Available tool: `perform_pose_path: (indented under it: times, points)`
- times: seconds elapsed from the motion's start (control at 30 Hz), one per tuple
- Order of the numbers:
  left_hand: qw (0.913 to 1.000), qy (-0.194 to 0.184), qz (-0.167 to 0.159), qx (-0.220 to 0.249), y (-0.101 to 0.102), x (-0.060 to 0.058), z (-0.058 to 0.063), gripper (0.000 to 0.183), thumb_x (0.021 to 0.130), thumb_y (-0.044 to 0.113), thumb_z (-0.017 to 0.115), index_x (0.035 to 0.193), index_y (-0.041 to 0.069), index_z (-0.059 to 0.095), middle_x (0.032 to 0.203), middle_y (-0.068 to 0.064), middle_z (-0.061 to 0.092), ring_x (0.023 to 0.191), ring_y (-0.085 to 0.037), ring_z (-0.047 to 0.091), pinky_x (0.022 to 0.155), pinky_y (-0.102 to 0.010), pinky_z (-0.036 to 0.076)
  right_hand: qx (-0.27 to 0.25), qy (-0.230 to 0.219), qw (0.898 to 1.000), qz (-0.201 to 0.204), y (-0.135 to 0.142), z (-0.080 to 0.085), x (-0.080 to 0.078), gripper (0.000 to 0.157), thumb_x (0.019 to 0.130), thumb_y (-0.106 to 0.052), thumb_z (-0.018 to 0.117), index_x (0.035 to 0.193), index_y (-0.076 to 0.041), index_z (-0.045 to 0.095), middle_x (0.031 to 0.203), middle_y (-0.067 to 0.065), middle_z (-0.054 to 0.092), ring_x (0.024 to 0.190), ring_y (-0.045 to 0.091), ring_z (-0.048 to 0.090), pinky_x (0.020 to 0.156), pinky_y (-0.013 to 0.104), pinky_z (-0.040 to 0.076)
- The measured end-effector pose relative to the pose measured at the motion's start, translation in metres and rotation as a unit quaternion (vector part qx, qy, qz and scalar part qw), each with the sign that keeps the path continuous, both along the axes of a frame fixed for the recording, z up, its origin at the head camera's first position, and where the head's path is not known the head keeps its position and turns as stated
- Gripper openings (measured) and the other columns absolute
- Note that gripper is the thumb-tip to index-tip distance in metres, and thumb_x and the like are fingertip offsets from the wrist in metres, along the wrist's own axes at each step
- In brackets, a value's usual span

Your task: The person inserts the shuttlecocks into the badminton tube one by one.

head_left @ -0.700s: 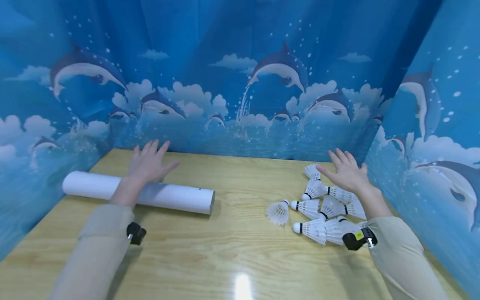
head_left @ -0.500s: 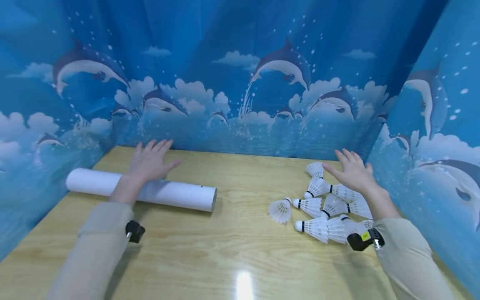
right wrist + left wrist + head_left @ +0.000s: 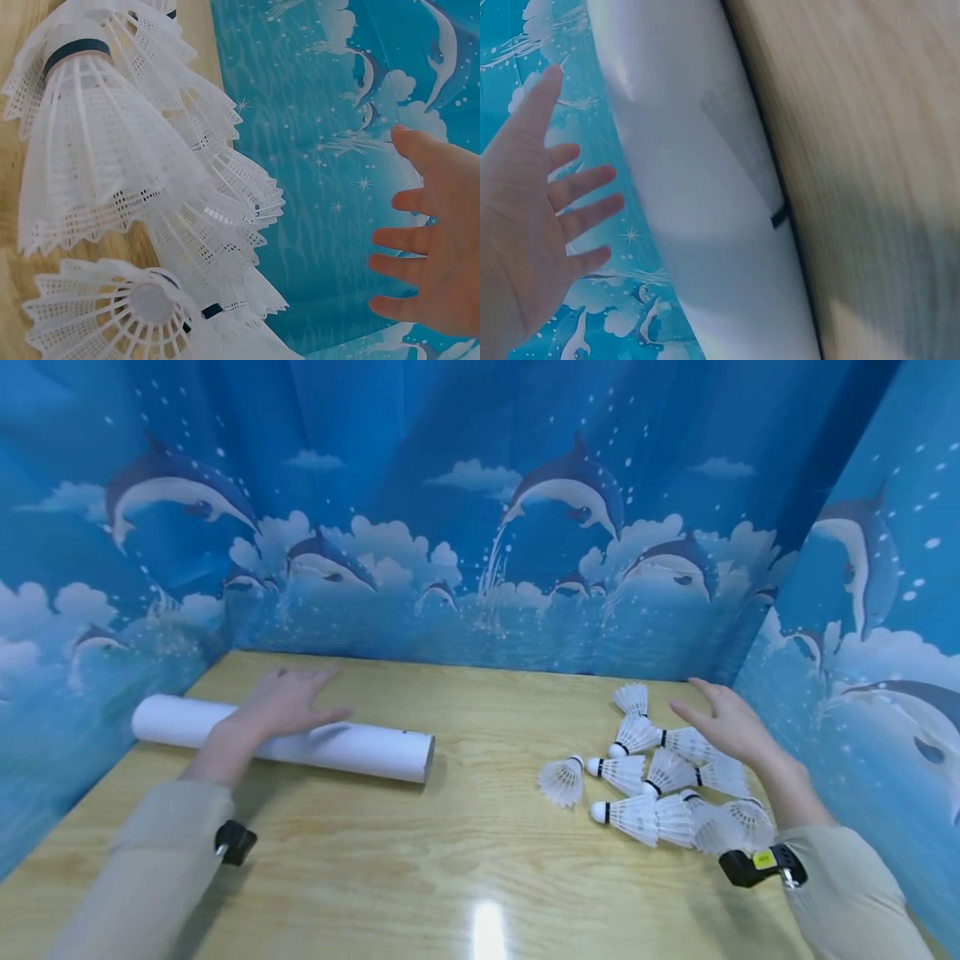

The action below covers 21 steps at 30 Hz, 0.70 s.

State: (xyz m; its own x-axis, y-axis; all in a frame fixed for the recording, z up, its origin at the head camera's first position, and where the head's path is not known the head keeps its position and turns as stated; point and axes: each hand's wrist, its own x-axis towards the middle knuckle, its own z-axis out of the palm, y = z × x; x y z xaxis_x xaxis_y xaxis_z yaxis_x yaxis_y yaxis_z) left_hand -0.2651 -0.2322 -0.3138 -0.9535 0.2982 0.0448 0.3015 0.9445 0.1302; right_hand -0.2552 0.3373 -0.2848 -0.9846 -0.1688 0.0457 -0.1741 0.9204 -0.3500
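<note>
Head view: tube (image 3: 330, 748) and black-banded shuttlecocks (image 3: 670, 770) are white.

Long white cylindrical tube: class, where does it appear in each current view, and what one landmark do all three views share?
Head: the long white cylindrical tube lies on the left side, partly covered by the person's left hand.
Left wrist: through the middle, slanting from top edge to bottom edge.
Right wrist: not in it.
Shared landmark: the blue dolphin-print fabric backdrop.
</note>
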Motion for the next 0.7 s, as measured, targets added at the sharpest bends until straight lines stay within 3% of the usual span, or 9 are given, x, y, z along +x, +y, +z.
perform_pose_path:
  times: [0.27,0.4,0.6,0.7]
  points:
    - [0.9985,-0.025,-0.027,0.040,-0.001,0.005,-0.011,0.103,0.068,0.074,0.058,0.140,0.003,0.038,0.135,-0.022,0.046,0.121,-0.043,0.042,0.097,-0.060,0.034,-0.061,-0.016,0.998,0.026,0.021,-0.004,0.028,0.065,0.099,-0.039,0.038,0.142,0.008,0.024,0.134,0.034,0.037,0.115,0.050,0.041,0.084,0.062,0.041]
    - [0.9979,-0.028,-0.043,0.040,-0.001,0.008,-0.015,0.107,0.063,0.075,0.062,0.139,0.003,0.040,0.136,-0.022,0.045,0.122,-0.043,0.040,0.097,-0.060,0.034,-0.083,-0.009,0.996,0.025,0.030,-0.007,0.039,0.060,0.100,-0.035,0.039,0.141,0.007,0.027,0.132,0.033,0.040,0.114,0.050,0.043,0.084,0.061,0.042]
    - [0.9953,-0.019,-0.088,0.035,-0.002,0.014,-0.020,0.098,0.066,0.066,0.068,0.135,0.000,0.045,0.131,-0.024,0.048,0.118,-0.045,0.043,0.096,-0.060,0.034,-0.103,0.002,0.995,0.005,0.046,-0.014,0.050,0.058,0.099,-0.035,0.041,0.138,0.008,0.034,0.128,0.033,0.046,0.114,0.050,0.043,0.085,0.062,0.042]
    - [0.9946,-0.020,-0.095,0.036,0.000,0.015,-0.023,0.097,0.066,0.065,0.069,0.135,0.002,0.046,0.130,-0.023,0.050,0.117,-0.044,0.044,0.095,-0.061,0.035,-0.110,-0.005,0.994,-0.008,0.058,-0.018,0.058,0.057,0.099,-0.035,0.041,0.137,0.007,0.036,0.127,0.032,0.047,0.111,0.048,0.047,0.085,0.058,0.045]
